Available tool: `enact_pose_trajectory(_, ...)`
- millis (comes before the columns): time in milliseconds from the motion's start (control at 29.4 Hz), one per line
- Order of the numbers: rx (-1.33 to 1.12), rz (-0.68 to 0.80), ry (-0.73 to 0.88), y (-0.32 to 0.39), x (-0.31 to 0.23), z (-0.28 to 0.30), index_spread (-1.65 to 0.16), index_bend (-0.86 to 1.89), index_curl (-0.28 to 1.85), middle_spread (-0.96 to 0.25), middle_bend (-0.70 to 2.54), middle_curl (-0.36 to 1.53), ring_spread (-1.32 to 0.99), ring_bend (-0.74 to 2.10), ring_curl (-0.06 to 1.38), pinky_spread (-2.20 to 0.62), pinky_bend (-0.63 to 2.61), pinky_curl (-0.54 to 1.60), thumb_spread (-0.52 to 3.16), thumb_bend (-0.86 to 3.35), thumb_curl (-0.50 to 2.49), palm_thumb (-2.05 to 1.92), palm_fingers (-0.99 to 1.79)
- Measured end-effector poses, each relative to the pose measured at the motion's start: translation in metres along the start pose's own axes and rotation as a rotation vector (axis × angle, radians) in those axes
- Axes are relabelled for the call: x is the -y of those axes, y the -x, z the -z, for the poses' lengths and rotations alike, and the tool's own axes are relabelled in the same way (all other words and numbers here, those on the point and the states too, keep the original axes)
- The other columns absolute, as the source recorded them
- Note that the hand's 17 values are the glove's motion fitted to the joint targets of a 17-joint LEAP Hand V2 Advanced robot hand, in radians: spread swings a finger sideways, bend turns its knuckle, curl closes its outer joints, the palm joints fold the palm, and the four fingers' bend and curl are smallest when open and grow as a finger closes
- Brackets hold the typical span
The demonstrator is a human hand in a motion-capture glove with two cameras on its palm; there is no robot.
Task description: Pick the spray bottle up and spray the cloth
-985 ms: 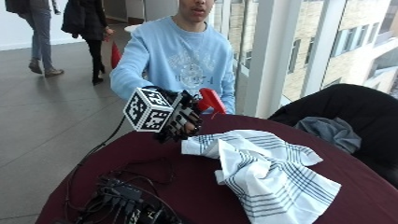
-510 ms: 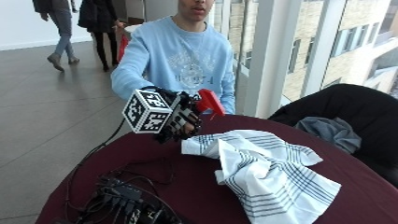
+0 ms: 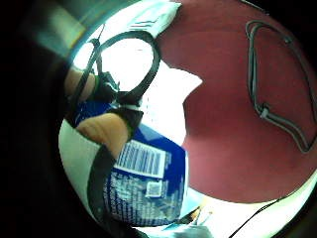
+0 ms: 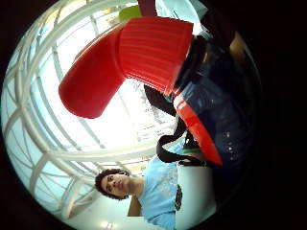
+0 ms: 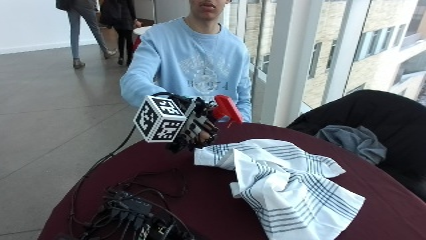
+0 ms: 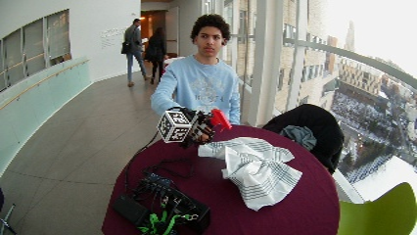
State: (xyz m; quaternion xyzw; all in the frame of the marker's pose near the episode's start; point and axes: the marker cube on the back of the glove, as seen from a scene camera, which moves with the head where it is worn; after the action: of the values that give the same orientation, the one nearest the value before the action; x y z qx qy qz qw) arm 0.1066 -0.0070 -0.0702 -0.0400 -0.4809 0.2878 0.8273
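A person in a light blue sweatshirt (image 5: 193, 60) stands at the far edge of a round table covered in dark maroon cloth (image 5: 200, 190). The black-gloved right hand (image 5: 196, 127) is raised above the table near its far rim, fingers curled around a spray bottle with a red trigger head and a white body bearing a dark blue label (image 5: 226, 108). The bottle is off the table, held in the air; its red head sticks out of the hand at about two o'clock. In the thumb-side palm view the ribbed red collar and nozzle (image 4: 139, 57) fill the frame close to the palm. In the little-finger-side view the blue label (image 3: 143, 178) lies against the palm, a bare fingertip (image 3: 106, 130) pressing on it.

A crumpled white cloth with thin blue-grey stripes (image 5: 286, 185) lies on the table at roughly four o'clock from the hand, its nearest fold just beside the hand. A cluster of black electronics and cables (image 5: 133, 212) sits at seven o'clock near the table's front edge.
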Motion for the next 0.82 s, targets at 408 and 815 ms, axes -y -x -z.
enact_pose_trajectory(408,0.000,-0.008,0.006,-0.0014,-0.0010,-0.0010,-0.16,0.14,0.37,-0.06,0.25,0.48,0.01,0.43,0.40,0.26,0.20,0.36,1.02,-0.02,0.53,0.85,1.11)
enact_pose_trajectory(815,-0.005,-0.017,0.002,-0.0022,0.0007,-0.0011,-0.16,0.14,0.37,-0.06,0.25,0.49,0.01,0.43,0.40,0.26,0.21,0.37,1.02,-0.02,0.53,0.85,1.11)
